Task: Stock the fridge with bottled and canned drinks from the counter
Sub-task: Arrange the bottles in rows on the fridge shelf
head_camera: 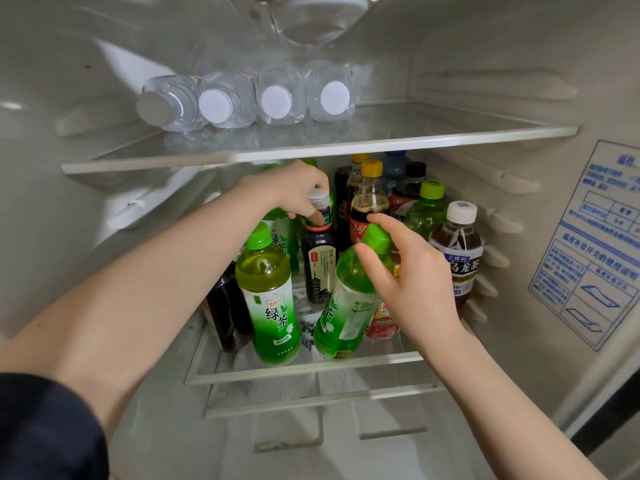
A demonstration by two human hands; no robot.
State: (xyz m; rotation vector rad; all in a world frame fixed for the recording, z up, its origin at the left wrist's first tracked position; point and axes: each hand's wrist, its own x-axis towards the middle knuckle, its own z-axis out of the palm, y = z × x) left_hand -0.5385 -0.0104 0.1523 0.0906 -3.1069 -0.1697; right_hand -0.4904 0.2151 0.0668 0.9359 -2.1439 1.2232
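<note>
Fridge (485, 64) compartment stands open, with two glass shelves in view. Upper shelf (433, 129) carries four water bottles (280, 98) laid on their sides, caps outward. They are round and unchocked, so they could roll toward the front lip if the shelf is jolted. Lower shelf (311, 368) is crowded with upright drinks, leaving little free standing room.

Left hand (294, 188) grasps the dark tea bottle (320, 265) by its neck, fingers curled just below the white cap. Right hand (408, 282) grasps the tilted green tea bottle (346, 306) at cap and shoulder. Its base appears to rest near the shelf's front edge.

Probable faults:
- The tilted bottle's base slides over the front rim while it is stood upright. Cause: high grip, little control of the base.
- Upright green tea bottle (268, 299), just beside it and also near the edge, is knocked forward. Cause: contact from the swinging base or the left forearm.
- Cola bottle (367, 209) and oolong bottle (457, 254) topple in a chain. Cause: tight packing beyond the right hand.
- Grip on the cap slips. Cause: smooth plastic.
</note>
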